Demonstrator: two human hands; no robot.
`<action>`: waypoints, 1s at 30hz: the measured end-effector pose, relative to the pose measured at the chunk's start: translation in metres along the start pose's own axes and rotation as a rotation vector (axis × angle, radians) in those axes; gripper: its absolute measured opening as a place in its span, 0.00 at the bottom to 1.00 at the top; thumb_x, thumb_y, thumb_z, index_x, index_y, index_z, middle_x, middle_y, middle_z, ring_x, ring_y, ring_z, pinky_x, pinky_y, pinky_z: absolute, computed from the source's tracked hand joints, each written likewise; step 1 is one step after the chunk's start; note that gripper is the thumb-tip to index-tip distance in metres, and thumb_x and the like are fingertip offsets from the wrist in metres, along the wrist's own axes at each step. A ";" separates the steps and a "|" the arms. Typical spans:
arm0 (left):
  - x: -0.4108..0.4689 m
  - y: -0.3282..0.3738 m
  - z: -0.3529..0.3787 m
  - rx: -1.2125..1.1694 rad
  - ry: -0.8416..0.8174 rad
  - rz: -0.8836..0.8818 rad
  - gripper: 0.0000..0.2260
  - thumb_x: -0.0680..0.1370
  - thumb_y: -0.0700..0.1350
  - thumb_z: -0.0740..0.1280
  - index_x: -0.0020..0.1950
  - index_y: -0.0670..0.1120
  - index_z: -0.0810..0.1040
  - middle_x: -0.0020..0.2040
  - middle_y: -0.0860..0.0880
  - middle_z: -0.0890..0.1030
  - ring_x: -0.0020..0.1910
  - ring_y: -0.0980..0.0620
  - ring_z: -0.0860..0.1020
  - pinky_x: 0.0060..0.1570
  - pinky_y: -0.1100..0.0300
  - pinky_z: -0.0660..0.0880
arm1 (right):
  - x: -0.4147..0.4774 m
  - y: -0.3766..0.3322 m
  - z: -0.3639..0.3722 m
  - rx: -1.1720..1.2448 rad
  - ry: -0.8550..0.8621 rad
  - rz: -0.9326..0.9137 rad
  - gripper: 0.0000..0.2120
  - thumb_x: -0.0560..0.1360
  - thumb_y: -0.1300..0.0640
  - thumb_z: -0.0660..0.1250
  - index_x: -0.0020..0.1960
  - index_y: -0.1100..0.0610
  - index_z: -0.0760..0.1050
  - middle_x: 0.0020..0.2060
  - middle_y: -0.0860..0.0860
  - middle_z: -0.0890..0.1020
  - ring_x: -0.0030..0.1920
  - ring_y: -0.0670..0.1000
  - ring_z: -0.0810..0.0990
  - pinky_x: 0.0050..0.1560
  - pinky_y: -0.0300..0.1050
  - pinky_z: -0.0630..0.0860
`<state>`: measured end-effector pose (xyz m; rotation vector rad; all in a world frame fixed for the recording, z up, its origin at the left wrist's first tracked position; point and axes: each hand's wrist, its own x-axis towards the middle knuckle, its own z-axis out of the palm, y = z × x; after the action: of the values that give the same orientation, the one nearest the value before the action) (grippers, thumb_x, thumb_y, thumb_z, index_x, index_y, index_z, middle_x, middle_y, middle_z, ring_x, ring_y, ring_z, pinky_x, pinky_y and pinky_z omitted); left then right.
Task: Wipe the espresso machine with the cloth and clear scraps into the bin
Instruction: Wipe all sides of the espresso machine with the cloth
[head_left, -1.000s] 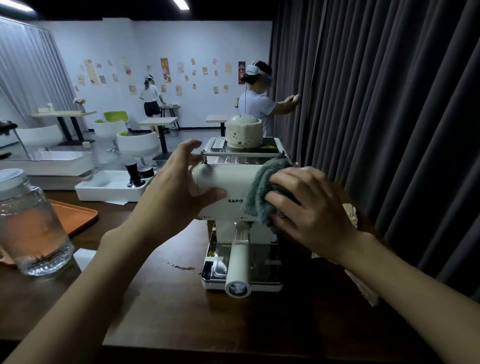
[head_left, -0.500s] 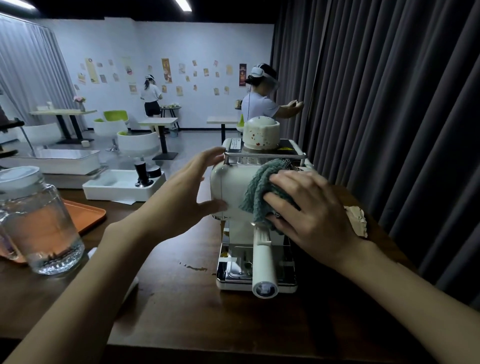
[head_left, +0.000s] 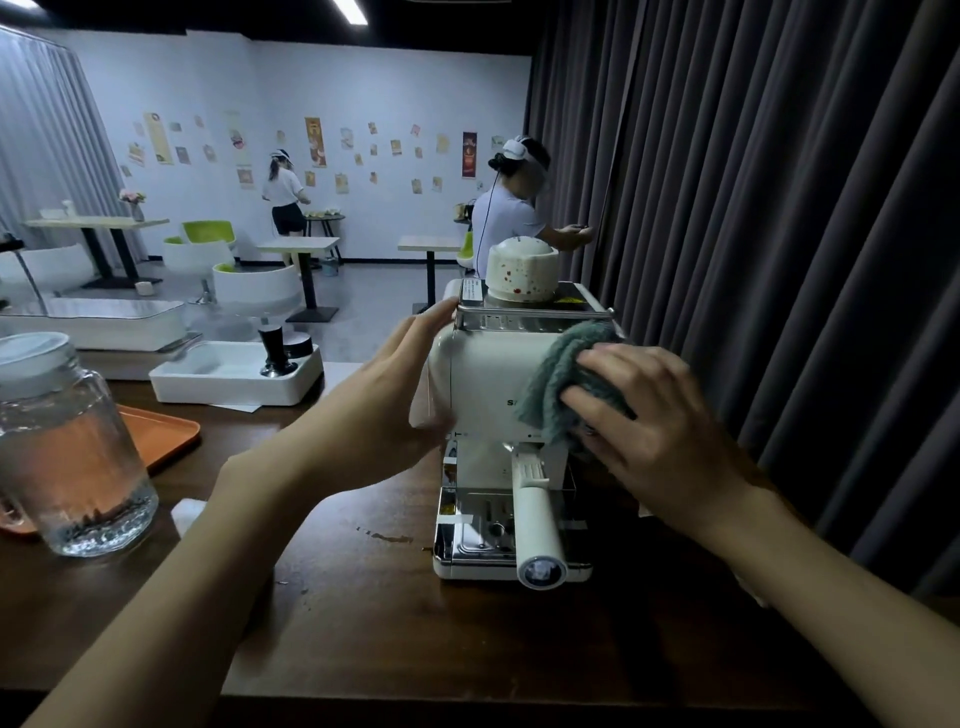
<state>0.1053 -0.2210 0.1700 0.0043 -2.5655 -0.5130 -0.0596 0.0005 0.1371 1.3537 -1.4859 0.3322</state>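
Your left hand (head_left: 379, 400) lies flat, fingers straight, against the left side of the espresso machine (head_left: 488, 384), bracing it. Your right hand (head_left: 654, 431) holds the bunched grey-green cloth (head_left: 556, 379) under bent fingers and presses it on the machine's front panel, toward its upper right corner, just below the top rail. So you are in the wiping step, with the front face under the cloth. The top of the machine, where a speckled cup (head_left: 522, 270) sits upside down, and the drip tray under the portafilter handle (head_left: 535, 519) look unwiped as far as you can judge. For the next stroke, drag the cloth across the panel toward your bracing hand, and press evenly so the machine does not slide on the table (head_left: 363, 649). Mind the handle jutting out low at the front: a careless sweep downward could knock it. A few dark scraps (head_left: 387, 536) lie on the table just left of the machine's base. They will need gathering afterwards, but no bin shows here, so you will have to look for it first.
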 end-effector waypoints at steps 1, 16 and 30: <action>-0.001 0.004 0.003 -0.027 0.030 -0.008 0.45 0.73 0.50 0.74 0.80 0.57 0.48 0.78 0.55 0.58 0.72 0.56 0.64 0.73 0.53 0.65 | -0.005 0.004 -0.002 0.021 -0.001 0.038 0.11 0.78 0.58 0.66 0.58 0.61 0.79 0.61 0.61 0.77 0.63 0.62 0.73 0.64 0.58 0.69; 0.012 0.007 0.025 -0.329 0.296 -0.134 0.40 0.64 0.56 0.79 0.71 0.63 0.63 0.62 0.68 0.72 0.63 0.54 0.76 0.50 0.44 0.81 | 0.004 0.003 -0.001 0.740 0.034 0.558 0.12 0.78 0.51 0.63 0.60 0.52 0.69 0.70 0.47 0.69 0.70 0.42 0.68 0.66 0.35 0.66; 0.022 0.032 0.016 0.006 0.293 -0.201 0.34 0.72 0.59 0.72 0.74 0.54 0.61 0.76 0.45 0.57 0.71 0.46 0.66 0.70 0.45 0.65 | 0.026 0.025 0.004 0.755 0.164 0.720 0.08 0.80 0.62 0.63 0.57 0.54 0.68 0.45 0.40 0.76 0.45 0.34 0.76 0.42 0.28 0.71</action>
<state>0.0818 -0.1876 0.1794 0.3187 -2.2901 -0.5357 -0.0773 -0.0087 0.1668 1.2345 -1.7414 1.5457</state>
